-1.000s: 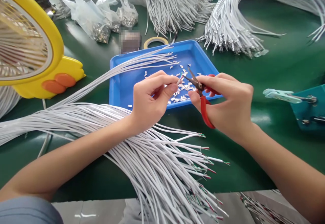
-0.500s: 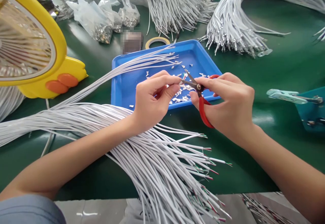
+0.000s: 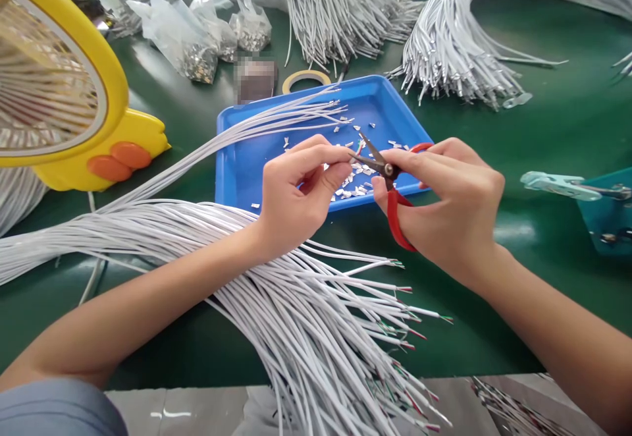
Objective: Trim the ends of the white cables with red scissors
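Observation:
My left hand (image 3: 296, 189) pinches the end of a thin white cable between thumb and fingers, just above the blue tray (image 3: 237, 166). My right hand (image 3: 444, 202) grips red-handled scissors (image 3: 392, 195), whose dark blades meet the cable tip beside my left fingertips. Small white sheath scraps (image 3: 353, 179) lie scattered in the tray. A wide fan of white cables (image 3: 296, 317) with stripped red and green tips spreads under my left forearm. Another thin bundle of cables (image 3: 276, 120) lies across the tray's back.
A yellow duck-shaped fan (image 3: 74, 113) stands at the left. Plastic bags of small metal parts (image 3: 197, 47) and a tape roll (image 3: 305, 80) sit behind the tray. Large white cable bundles (image 3: 454, 47) fill the back. A teal fixture (image 3: 592, 205) stands at right on the green table.
Both hands have stayed over the tray. The scissor blades closed in on the cable tip, and the right hand shifted slightly right.

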Motion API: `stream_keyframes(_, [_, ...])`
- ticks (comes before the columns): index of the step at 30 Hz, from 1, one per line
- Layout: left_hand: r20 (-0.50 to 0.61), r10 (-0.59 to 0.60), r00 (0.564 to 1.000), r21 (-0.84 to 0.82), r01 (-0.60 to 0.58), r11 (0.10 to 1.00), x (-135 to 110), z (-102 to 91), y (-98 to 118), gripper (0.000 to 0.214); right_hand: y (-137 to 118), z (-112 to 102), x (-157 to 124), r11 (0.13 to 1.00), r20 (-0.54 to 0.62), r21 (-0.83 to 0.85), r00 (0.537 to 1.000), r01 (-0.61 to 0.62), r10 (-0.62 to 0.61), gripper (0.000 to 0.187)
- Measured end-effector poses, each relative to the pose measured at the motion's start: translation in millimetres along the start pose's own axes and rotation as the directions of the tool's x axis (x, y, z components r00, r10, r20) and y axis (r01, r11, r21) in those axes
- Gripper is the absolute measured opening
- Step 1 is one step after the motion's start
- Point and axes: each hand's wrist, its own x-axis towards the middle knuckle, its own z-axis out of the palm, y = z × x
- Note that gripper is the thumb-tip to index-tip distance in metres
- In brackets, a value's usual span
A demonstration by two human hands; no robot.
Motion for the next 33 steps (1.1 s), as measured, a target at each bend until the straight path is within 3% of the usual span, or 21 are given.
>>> stream_keyframes(22, [-0.017,0.004,1.000,0.007,-0.004,1.000,-0.1,0.6,-0.4,0.009,-0.7,-2.3,0.2,0.999,0.044,0.041,0.999,-0.020,0.018,0.023])
stream_keyframes(33, [-0.006,0.019,1.000,0.058,-0.019,0.998,0.9,-0.8,-0.3,0.011,-1.6,-2.0,-2.0,0.996,0.145,0.080,0.989,-0.030,0.018,0.024])
